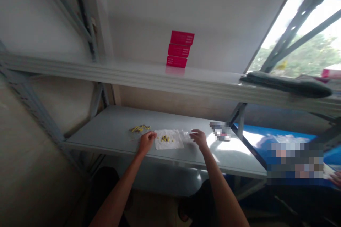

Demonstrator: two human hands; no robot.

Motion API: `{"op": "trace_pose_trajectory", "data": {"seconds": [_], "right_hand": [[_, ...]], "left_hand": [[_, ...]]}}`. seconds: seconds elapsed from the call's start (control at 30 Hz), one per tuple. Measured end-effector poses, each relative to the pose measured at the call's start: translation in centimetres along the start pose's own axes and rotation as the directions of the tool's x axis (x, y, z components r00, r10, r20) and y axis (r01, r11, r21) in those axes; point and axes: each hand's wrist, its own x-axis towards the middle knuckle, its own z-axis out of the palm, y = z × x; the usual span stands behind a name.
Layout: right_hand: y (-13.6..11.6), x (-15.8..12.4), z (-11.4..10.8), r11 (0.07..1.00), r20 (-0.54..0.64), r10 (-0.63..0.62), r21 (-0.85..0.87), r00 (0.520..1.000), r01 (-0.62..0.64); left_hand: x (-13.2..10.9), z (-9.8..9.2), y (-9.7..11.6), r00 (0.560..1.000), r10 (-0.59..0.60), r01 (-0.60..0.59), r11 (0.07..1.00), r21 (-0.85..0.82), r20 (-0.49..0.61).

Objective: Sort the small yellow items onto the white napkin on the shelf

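A white sheet, cloth or paper, lies on the lower grey shelf with several small yellow and dark pieces on it. At its left edge is my left hand, thumb and fingers pinched together; anything between them is too small to make out. My right hand hovers to the right of the sheet, fingers stretched out and somewhat apart. Between that hand and the sheet lies something clear, like thin plastic; whether the fingers touch it I cannot tell. A loose pile of yellow and brown pieces rests behind my left hand.
A metal rack surrounds the work, its upper shelf crossing above my hands. Three stacked red boxes and a dark folded item stand on it. A blurred-out object lies at right. Another person's hand shows at far right.
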Motion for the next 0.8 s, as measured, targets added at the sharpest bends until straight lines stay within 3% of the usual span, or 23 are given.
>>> {"op": "trace_pose_trajectory", "data": {"seconds": [0.13, 0.33, 0.4, 0.43, 0.53, 0.63, 0.73, 0.8], "right_hand": [[0.5, 0.1, -1.8, 0.994, 0.016, 0.097, 0.054, 0.995, -0.097], [0.8, -1.8, -1.9, 0.975, -0.162, 0.107, -0.176, 0.981, -0.136], [0.4, -2.5, -1.1, 0.918, -0.308, -0.037, -0.386, 0.951, -0.089], [0.1, -2.7, -0.6, 0.879, -0.32, -0.14, -0.476, 0.937, -0.031], [-0.6, -3.1, 1.1, 0.757, -0.113, -0.394, -0.603, 0.912, 0.252], [-0.5, -3.4, 2.8, 0.699, 0.082, -0.401, -0.616, 0.912, 0.363], [-0.4, -3.9, 3.6, 0.717, 0.0, -0.387, -0.629, 0.922, 0.301], [-1.0, -4.6, 4.1, 0.741, -0.103, -0.484, -0.576, 0.869, 0.345]], "left_hand": [[-0.1, 0.0, 0.3, 1.0, -0.006, 0.006, 0.999, -0.034, -0.003], [-0.1, 0.2, 0.0, 1.0, -0.005, 0.005, 0.997, -0.072, -0.005], [-0.1, 0.2, 0.1, 1.0, -0.003, 0.002, 0.998, -0.07, -0.007], [-0.1, 0.2, 0.2, 1.0, -0.001, 0.001, 0.998, -0.062, -0.008], [-0.1, -0.1, 0.6, 0.997, 0.044, -0.043, 0.999, 0.02, -0.069], [-0.2, -0.7, 0.7, 0.95, 0.147, -0.103, 0.981, 0.166, -0.276], [-0.2, -1.0, 0.2, 0.902, 0.185, -0.089, 0.964, 0.252, -0.389], [-0.1, -1.0, -0.3, 0.912, 0.171, -0.067, 0.959, 0.276, -0.374]]}}
